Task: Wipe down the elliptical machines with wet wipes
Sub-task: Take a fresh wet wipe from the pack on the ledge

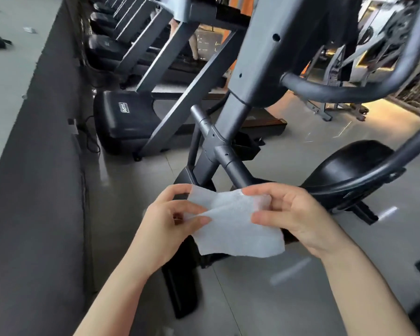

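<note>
A person's two bare hands hold a white wet wipe (pixel 230 224) low in the centre of the view, at about six o'clock from the middle. The left hand (pixel 170 221), at seven o'clock, pinches the wipe's left edge: its thumb lies over the front of the sheet and its curled fingers sit behind the upper corner. The right hand (pixel 294 214), at five o'clock, pinches the wipe's upper right edge between thumb and forefinger, the other fingers curled loosely beneath. The sheet is partly unfolded, with a crease running across it, and its lower edge hangs free between the wrists. Directly behind the wipe, toward twelve o'clock, rises the grey and black elliptical machine (pixel 230 132), its slanted post and pivot joint just above the hands. A black rounded cover (pixel 354 166) of the machine sits at three o'clock, and a curved handlebar (pixel 349 90) sweeps across at two o'clock. A row of treadmills (pixel 131 76) recedes at eleven o'clock beside a dark low wall (pixel 46 166) at nine o'clock. The grey tiled floor (pixel 277 287) lies beneath everything.
</note>
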